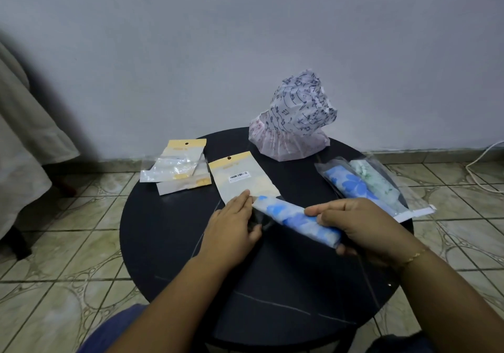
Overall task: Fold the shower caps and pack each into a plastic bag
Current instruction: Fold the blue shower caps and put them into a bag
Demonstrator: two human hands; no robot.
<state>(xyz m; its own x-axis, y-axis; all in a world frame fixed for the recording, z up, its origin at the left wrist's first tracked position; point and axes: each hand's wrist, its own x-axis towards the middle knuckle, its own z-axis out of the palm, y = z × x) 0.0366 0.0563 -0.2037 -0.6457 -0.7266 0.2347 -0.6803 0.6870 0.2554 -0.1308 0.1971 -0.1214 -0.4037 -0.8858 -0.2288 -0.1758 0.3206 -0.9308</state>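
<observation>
Now the right hand (362,227) grips the folded blue cap (297,220) at its near end; the left hand (234,223) pinches the plastic bag (245,179) mouth mid-table (163,243).

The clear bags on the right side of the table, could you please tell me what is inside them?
The clear bags hold two folded shower caps: a blue-flowered cap and a green-patterned cap beside it. Whether anything lies beneath them on the table is covered.

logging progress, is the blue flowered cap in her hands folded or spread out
Folded: the blue flowered shower cap is a tight narrow bundle, gripped by the right hand at one end.
</observation>
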